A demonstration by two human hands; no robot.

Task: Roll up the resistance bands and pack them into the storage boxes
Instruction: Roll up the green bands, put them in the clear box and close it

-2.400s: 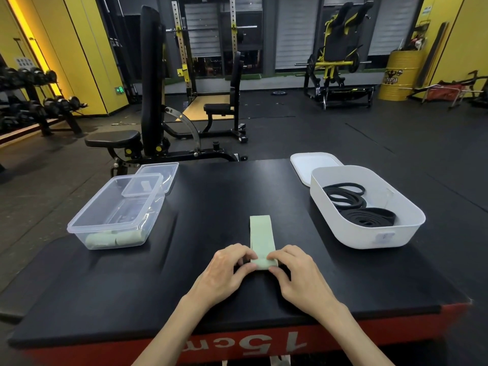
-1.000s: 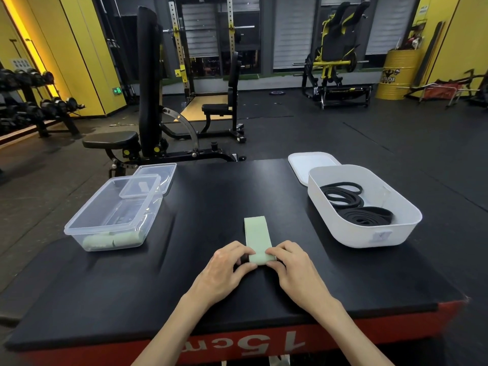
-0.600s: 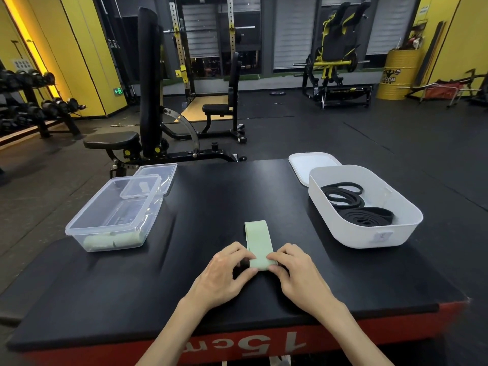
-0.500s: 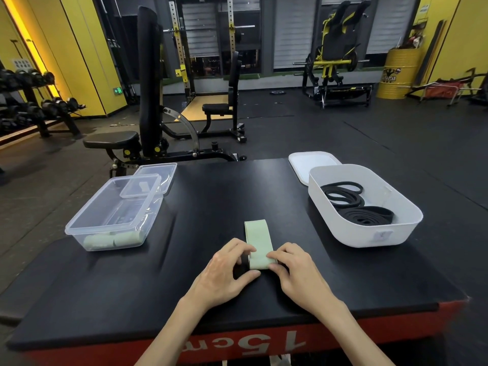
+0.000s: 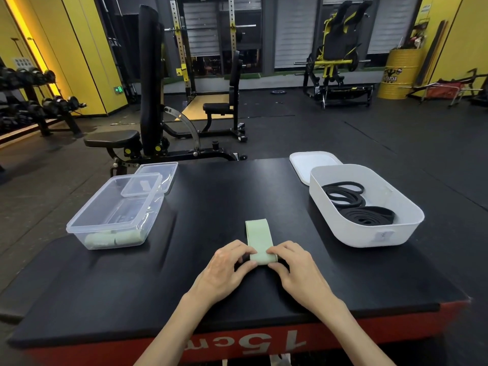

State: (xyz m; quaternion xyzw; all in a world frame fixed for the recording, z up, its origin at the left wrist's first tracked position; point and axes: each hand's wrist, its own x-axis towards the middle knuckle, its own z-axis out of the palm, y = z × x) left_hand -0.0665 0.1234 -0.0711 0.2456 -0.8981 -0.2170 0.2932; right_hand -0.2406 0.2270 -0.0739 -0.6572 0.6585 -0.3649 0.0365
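Note:
A pale green resistance band (image 5: pixel 258 239) lies flat on the black platform (image 5: pixel 224 202), its near end rolled into a short cylinder. My left hand (image 5: pixel 227 268) pinches the roll's left end and my right hand (image 5: pixel 293 265) pinches its right end. A clear plastic box (image 5: pixel 116 212) at the left holds two rolled green bands at its near wall. A white tub (image 5: pixel 369 236) at the right holds coiled black bands (image 5: pixel 364 215).
A clear lid (image 5: pixel 155 178) leans on the clear box's far end. A white lid (image 5: pixel 311 162) lies behind the white tub. The platform's red front edge (image 5: pixel 237 344) is near me. A weight bench (image 5: pixel 148 114) stands beyond the platform.
The flat part of the green band has grown shorter as the roll under my fingers has thickened and moved slightly away from me. Both hands stay on its ends.

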